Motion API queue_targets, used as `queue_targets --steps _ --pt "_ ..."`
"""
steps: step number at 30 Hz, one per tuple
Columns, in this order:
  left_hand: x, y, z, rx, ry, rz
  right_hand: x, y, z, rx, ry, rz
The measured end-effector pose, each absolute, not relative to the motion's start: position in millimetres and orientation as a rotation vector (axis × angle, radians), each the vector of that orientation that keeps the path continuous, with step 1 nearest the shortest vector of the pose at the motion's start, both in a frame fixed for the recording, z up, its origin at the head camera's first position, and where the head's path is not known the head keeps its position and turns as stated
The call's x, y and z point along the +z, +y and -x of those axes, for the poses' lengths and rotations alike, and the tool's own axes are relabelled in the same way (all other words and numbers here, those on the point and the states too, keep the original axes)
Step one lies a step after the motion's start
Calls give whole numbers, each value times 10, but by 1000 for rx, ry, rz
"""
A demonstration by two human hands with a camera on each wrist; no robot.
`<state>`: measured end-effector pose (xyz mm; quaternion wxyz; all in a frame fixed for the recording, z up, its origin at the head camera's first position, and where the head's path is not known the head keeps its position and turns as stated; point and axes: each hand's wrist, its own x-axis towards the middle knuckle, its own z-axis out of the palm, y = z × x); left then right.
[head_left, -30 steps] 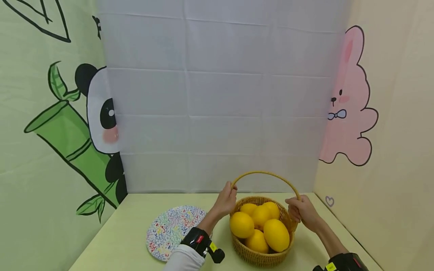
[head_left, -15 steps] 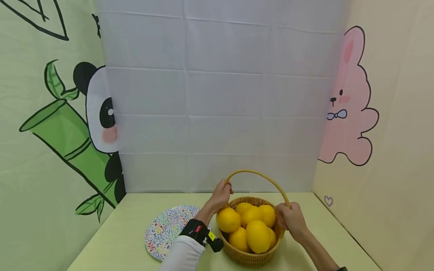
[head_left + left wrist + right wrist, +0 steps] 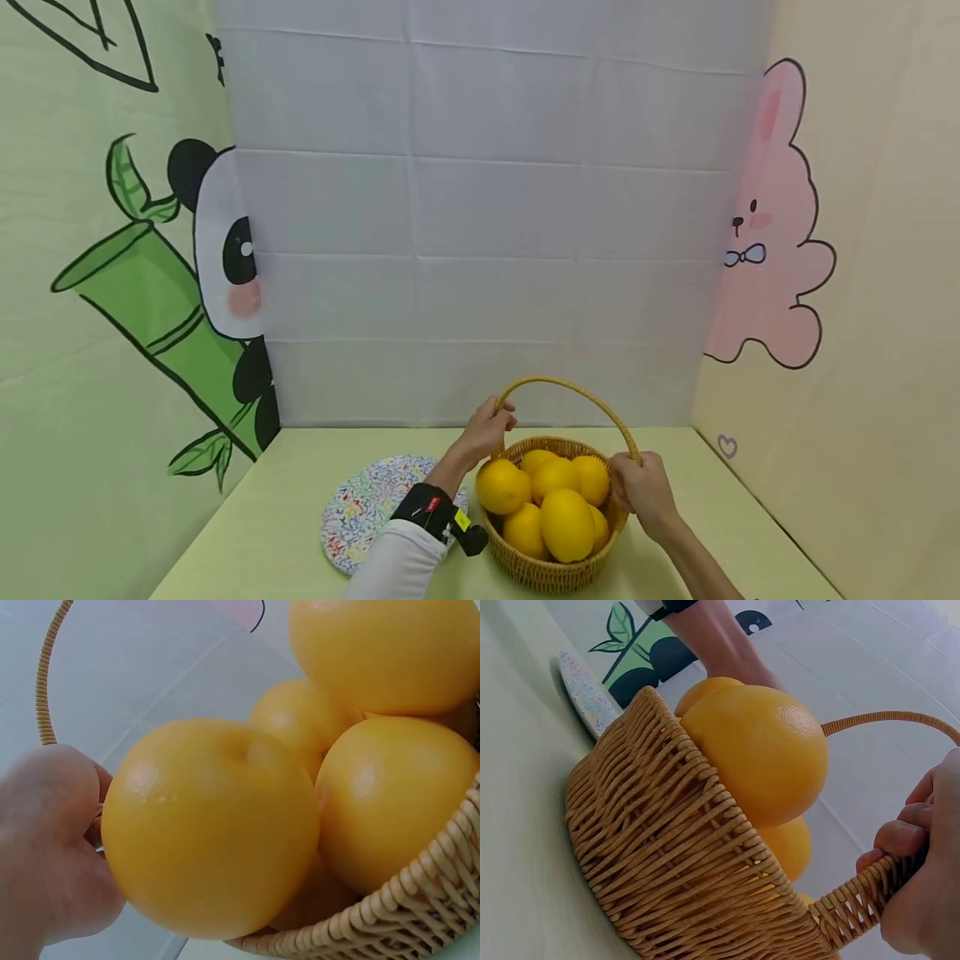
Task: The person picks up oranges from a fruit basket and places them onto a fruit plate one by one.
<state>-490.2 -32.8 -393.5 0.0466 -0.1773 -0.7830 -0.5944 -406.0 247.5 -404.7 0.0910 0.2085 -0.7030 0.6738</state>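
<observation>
A round wicker basket (image 3: 551, 577) stands on the table, heaped with several yellow-orange fruits (image 3: 566, 525) that look like oranges. Its tall arched handle (image 3: 558, 382) rises over them. On the handle's left side, my left hand (image 3: 480, 435) has its fingers curled round the cane, right beside the leftmost fruit (image 3: 210, 829) in the left wrist view. Lower on the opposite side, my right hand (image 3: 647, 492) grips the handle; in the right wrist view its curled fingers (image 3: 901, 836) wrap the woven base of the handle (image 3: 855, 900).
Left of the basket lies a round, flat, multicoloured speckled board (image 3: 363, 508), partly covered by my left forearm. The pale yellow table (image 3: 262, 533) ends at a grey cloth backdrop (image 3: 487, 292). Side walls carry a panda (image 3: 225, 250) and a pink rabbit (image 3: 780, 275).
The basket with its fruits has moved left, closer to the speckled board, with both hands still on the handle. Over the last half second it has barely shifted.
</observation>
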Motion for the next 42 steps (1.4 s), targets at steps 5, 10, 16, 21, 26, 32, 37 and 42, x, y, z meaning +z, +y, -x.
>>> queue_targets --steps 5,10,16,21,26,32,37,42 --pt "-3893 -378 4870 -1719 -2460 526 -4042 2492 4103 1986 -2104 -549" --pt "-3848 -419 4849 -1632 -2479 516 -4030 2485 4153 1963 -2136 -436" --pt "-3784 -491 4735 -1573 -2441 522 -4018 2473 4196 1954 -2133 -412" --pt "-3804 -550 4583 -1428 -2426 592 -4026 2469 4203 1943 -2140 -395" --pt "-3835 -587 4378 -1245 -2443 655 -4013 2483 4194 1950 -2145 -390" --pt "-3862 -579 4163 -1052 -2481 735 -3999 2516 4191 1952 -2147 -426" --pt "-3912 -606 4041 -866 -2513 835 -4001 2504 4178 1964 -2139 -425" --pt "-3970 -634 3982 -736 -2560 898 -4012 2496 4182 1959 -2131 -454"
